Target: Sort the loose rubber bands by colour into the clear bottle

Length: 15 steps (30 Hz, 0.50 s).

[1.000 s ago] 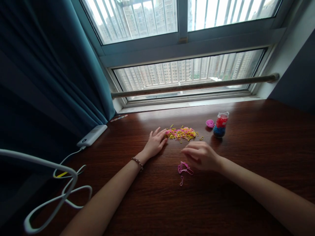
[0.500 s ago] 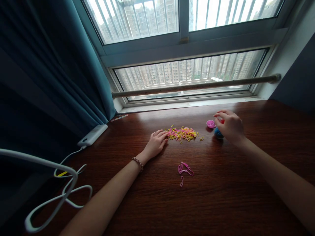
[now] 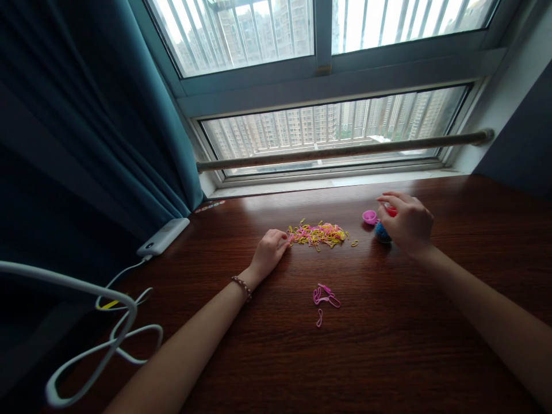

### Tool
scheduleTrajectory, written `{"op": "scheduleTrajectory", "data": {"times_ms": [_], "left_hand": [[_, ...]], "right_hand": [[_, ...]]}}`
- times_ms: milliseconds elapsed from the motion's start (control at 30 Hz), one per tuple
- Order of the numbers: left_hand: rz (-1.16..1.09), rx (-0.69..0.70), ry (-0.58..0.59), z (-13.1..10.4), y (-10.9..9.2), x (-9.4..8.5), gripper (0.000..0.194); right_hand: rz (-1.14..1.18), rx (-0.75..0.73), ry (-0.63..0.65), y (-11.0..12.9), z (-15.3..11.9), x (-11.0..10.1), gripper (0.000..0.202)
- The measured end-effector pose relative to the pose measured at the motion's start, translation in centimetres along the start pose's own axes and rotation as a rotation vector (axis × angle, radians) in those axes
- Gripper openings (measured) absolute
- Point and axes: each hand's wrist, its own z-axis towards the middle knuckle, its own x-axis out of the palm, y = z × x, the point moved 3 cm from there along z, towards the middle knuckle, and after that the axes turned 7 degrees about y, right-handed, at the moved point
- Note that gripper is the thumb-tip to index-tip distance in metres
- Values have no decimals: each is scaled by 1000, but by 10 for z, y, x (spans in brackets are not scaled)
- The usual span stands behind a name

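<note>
A pile of small yellow and pink bands (image 3: 319,234) lies on the dark wooden table (image 3: 267,356). At its left edge is my left hand (image 3: 269,250), fingers curled together; whatever they pinch is too small to make out. My right hand (image 3: 407,223) hovers over a container with blue contents (image 3: 382,232), its fingers bent around something red (image 3: 391,210). What the right fingertips hold is unclear. A small pink cup (image 3: 370,217) stands just left of the container. Several pink bands (image 3: 326,295) form a loose group nearer me, with a single pink band (image 3: 319,318) below them.
On the left, a white power bank (image 3: 164,237) lies by the blue curtain (image 3: 172,144), with a looped white cable (image 3: 138,329) attached. A metal rail (image 3: 345,152) crosses the window behind the table. One yellow band (image 3: 354,243) lies right of the pile.
The fingers of my left hand have curled in and drawn slightly left from the pile. My right hand has shifted slightly right, and more of the red thing shows.
</note>
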Motion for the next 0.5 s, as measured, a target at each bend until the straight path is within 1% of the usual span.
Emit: {"op": "scheduleTrajectory", "data": {"times_ms": [100,167,233,267,300,367,433,500], "left_hand": [[-10,80,48,1,-2,3,20],[3,134,90,1,-3,5,20],[23,152,100,1,-3,6,20],[26,148,94,1,-2,6,20],[23,139,85,0,-2,6,19],[2,114,61,-1,-2,5,17],[-22,84,30,-1,-1,4,16],[-41,59,-6,-2,1,2,16]], "right_hand": [[9,-22,-9,0,1,-1,22],[12,-55,-59,4,0,-5,25],[34,-140,-101,13,-4,-7,31],[58,-208,-95,20,-8,-6,35],[89,-288,-65,27,-14,-3,37],[166,-443,58,40,-27,9,39],[228,-512,205,48,-40,25,39],[283,-527,329,50,-50,43,40]]}}
